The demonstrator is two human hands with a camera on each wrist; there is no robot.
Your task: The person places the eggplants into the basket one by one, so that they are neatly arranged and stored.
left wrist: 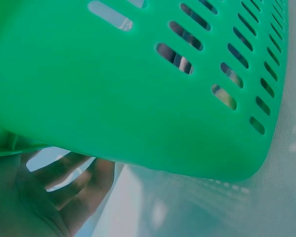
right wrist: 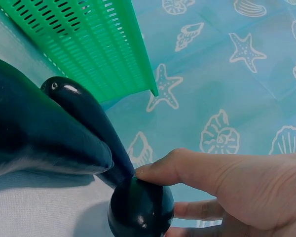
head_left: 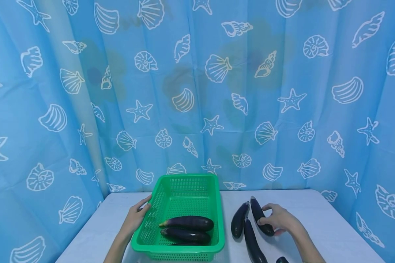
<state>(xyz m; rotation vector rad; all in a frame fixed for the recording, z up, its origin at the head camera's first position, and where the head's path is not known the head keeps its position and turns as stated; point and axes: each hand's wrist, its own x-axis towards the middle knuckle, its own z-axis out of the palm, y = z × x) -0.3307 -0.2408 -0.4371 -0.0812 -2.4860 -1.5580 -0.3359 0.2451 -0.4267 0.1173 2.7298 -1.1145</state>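
My right hand (head_left: 279,219) grips an eggplant (head_left: 257,211) on the table right of the basket. In the right wrist view, the thumb lies on top of that dark eggplant (right wrist: 140,210) and the fingers are at its far side. Close to its left are two more eggplants, one short (head_left: 239,221) and one long (head_left: 254,244). My left hand (head_left: 136,215) touches the left side of a green plastic basket (head_left: 220,219). From the left wrist, its fingers (left wrist: 91,190) look relaxed against the basket below the rim. Inside the basket lie several eggplants (head_left: 190,223) at the near end.
A white-covered table (head_left: 309,204) carries everything. Part of another eggplant (head_left: 282,259) shows at the bottom edge, near the right forearm. Blue curtains (head_left: 197,109) with white shell and starfish prints hang behind the table and along both sides.
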